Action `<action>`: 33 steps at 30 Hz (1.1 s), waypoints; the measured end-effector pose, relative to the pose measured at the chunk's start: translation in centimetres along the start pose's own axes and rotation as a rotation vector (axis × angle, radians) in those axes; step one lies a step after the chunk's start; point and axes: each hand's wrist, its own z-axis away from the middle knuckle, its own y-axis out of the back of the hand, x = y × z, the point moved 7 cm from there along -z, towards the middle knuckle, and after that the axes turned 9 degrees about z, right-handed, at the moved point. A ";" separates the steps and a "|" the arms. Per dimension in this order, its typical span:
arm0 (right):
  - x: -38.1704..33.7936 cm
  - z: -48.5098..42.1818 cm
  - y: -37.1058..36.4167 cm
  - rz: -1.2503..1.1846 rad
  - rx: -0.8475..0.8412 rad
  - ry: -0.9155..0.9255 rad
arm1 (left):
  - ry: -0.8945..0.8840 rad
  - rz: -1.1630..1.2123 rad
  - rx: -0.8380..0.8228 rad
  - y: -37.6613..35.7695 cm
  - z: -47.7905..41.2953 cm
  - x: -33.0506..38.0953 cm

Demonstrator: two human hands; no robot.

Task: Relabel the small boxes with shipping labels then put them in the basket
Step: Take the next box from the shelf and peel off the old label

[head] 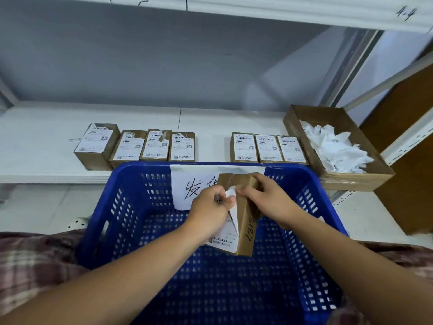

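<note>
now | left hand (208,205), fingers curled, pinches label (230,228) | right hand (264,200) grips box (246,233) above basket (131,184)

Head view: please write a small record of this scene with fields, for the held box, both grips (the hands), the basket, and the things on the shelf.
held box: small, brown cardboard, over the blue basket, number handwritten on its side
left grip: pinches the white label, which is partly lifted off the box
right grip: holds the box's upper end
shelf boxes: seven labelled, in a row, four left, three right
tray: cardboard, at the shelf's right end, holding torn paper scraps
</note>
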 end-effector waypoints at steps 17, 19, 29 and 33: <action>1.7 0.0 0.3 -0.131 0.071 -0.023 | 0.122 0.304 -0.100 -0.7 0.6 -0.5; 2.1 -0.1 0.5 -0.138 0.106 -0.033 | 0.179 0.388 -0.144 -1.1 0.9 -0.4; 2.7 0.3 2.3 -0.202 0.311 -0.087 | -0.046 -0.165 -0.029 -1.5 1.3 -0.6; 2.7 0.4 2.0 -0.291 0.304 -0.118 | -0.081 -0.184 -0.022 -1.5 1.0 -0.2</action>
